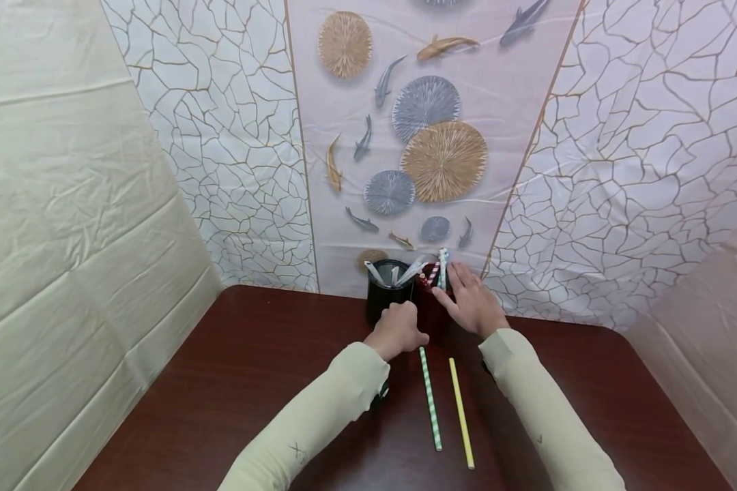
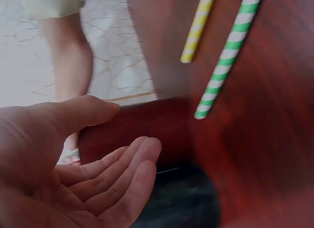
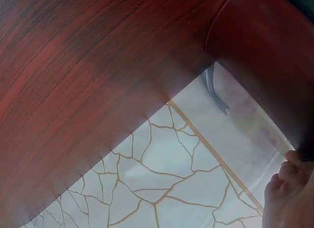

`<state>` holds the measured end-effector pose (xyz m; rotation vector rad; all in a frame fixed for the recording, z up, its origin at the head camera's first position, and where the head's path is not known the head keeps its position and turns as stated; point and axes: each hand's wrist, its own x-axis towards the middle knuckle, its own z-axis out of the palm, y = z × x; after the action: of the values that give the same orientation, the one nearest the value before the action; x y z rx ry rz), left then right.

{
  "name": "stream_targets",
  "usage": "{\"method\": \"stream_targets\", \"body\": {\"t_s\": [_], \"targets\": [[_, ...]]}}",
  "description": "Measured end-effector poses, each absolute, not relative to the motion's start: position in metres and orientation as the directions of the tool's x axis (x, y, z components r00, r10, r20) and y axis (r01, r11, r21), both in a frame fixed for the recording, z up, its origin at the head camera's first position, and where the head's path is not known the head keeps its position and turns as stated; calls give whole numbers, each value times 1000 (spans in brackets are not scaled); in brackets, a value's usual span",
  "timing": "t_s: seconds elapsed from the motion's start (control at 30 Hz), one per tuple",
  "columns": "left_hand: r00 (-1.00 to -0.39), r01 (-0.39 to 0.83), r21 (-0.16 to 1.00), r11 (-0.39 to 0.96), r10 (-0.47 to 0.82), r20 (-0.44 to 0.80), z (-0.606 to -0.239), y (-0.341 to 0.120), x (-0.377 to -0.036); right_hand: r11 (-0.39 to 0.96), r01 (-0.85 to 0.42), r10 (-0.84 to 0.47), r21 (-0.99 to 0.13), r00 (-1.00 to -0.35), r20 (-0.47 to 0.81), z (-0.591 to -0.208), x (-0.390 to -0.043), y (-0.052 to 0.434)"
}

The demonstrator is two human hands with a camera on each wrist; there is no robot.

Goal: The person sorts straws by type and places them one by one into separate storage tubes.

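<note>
In the head view, my left hand [image 1: 398, 330] is in front of a black cup [image 1: 389, 296] that holds several white, thin pieces. Its fingers are loosely bent around nothing in the left wrist view, close to a dark red cup [image 2: 142, 130]. My right hand [image 1: 471, 300] is at the top of that red cup, fingers extended beside its rim. Several striped straws [image 1: 443, 269] stand up out of the red cup. Below the hands lie a green-and-white striped straw [image 1: 430, 399] and a yellow striped straw [image 1: 462, 412], roughly side by side.
The dark reddish wooden table [image 1: 252, 382] ends at the back against a patterned cloth [image 1: 399, 136] with fish and round motifs. A cream cloth [image 1: 67, 239] hangs along the left side. Both cups stand near the table's back edge.
</note>
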<state>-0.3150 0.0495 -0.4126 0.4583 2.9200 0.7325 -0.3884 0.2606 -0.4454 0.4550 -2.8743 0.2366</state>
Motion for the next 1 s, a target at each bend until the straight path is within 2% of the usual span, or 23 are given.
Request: {"method": "stream_targets", "body": {"t_s": [0.23, 0.33, 0.43, 0.6, 0.77, 1.0], "targets": [[-953, 205, 547, 812, 293, -79, -448, 51, -323, 940, -315, -280, -127, -930, 238, -446, -387, 260], [-959, 195, 554, 810, 276, -66, -488, 56, -346, 942, -313, -279, -121, -930, 239, -446, -387, 260], [-963, 164, 566, 808, 257, -87, -505, 60, -355, 941, -316, -281, -119, -928, 245, -445, -387, 260], [-963, 91, 589, 803, 222, -154, -503, 67, -346, 941, -316, -280, -123, -929, 243, -445, -388, 260], [-969, 50, 618, 784, 188, -160, -496, 75, -332, 942, -310, -273, -132, -932, 237, -447, -387, 262], [-984, 5, 597, 802, 111, -141, -504, 86, -329, 940, -311, -272, -141, -932, 241, -447, -388, 262]]}}
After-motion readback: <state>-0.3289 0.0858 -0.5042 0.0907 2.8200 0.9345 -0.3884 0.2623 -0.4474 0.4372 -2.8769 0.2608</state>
